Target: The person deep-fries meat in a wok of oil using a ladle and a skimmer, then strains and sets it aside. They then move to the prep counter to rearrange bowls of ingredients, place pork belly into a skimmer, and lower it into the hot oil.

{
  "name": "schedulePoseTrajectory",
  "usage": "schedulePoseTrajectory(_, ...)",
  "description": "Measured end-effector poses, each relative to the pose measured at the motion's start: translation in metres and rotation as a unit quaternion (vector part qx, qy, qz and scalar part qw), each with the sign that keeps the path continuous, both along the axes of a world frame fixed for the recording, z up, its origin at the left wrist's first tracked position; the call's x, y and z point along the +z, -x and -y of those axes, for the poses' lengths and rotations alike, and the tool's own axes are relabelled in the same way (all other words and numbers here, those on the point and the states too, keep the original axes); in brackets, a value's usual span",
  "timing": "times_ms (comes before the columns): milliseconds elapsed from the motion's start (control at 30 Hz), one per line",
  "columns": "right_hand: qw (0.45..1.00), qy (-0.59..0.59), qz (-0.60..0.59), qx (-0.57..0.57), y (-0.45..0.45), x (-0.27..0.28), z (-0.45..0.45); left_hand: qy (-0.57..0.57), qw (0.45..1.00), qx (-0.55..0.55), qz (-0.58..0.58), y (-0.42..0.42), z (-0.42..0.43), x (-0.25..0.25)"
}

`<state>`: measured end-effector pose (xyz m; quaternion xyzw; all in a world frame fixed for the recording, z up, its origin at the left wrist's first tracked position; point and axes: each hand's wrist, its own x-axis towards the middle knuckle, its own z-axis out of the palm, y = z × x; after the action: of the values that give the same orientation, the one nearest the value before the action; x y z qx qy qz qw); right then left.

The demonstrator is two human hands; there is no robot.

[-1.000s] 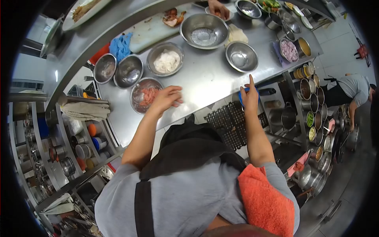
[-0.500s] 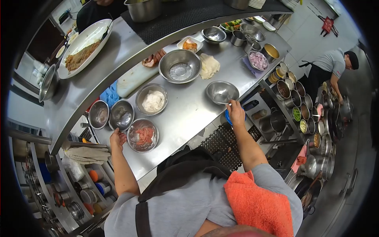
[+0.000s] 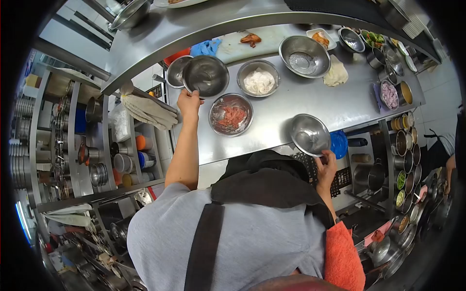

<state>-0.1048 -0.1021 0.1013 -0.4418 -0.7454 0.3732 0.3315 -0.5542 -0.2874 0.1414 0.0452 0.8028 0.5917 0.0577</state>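
Note:
My left hand (image 3: 190, 100) grips the rim of a steel bowl (image 3: 206, 76), lifted and tilted, partly over another steel bowl (image 3: 176, 71) behind it. With my right hand (image 3: 326, 168) I pinch the near rim of a second steel bowl (image 3: 309, 133), tilted at the table's front edge. A bowl of raw minced meat (image 3: 232, 115) stands right of my left forearm. Beyond it is a bowl with a white, creamy mass (image 3: 259, 81). A large steel bowl (image 3: 304, 57) sits further back, next to a pale cloth-like piece (image 3: 336, 72).
A cutting board (image 3: 233, 51) with browned meat (image 3: 251, 40) lies at the back under an overhead shelf (image 3: 233, 23). Sliced onions (image 3: 389, 94) and other containers stand at the right. A cloth (image 3: 145, 110) hangs left. A co-worker's arm (image 3: 450, 169) shows at the far right.
My view has turned toward the left. My left hand has lifted its bowl from the table. The bowl in my right hand has come nearer to me and tilted.

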Motion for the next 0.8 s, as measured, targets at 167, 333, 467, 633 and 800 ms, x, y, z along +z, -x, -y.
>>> schedulePoseTrajectory(167,0.987,-0.127,0.044,0.09,0.027,-0.009,-0.008,-0.087,0.977,-0.186,0.055,-0.053,-0.017,0.033)
schedulePoseTrajectory(333,0.992,0.004,0.056,0.111,0.034,-0.019,-0.007,-0.045,0.918,-0.341,0.195,-0.13,-0.075,0.011)
schedulePoseTrajectory(467,0.993,0.089,-0.008,0.075,0.03,-0.021,0.0,0.255,0.858,-0.44,0.075,-0.159,-0.1,-0.031)
schedulePoseTrajectory(633,0.989,0.09,0.05,0.104,0.019,-0.02,0.003,0.249,0.848,-0.452,0.124,-0.175,-0.106,-0.07)
schedulePoseTrajectory(800,0.993,-0.018,0.104,0.054,0.014,0.004,-0.002,0.117,0.875,-0.449,0.138,-0.184,-0.102,-0.059)
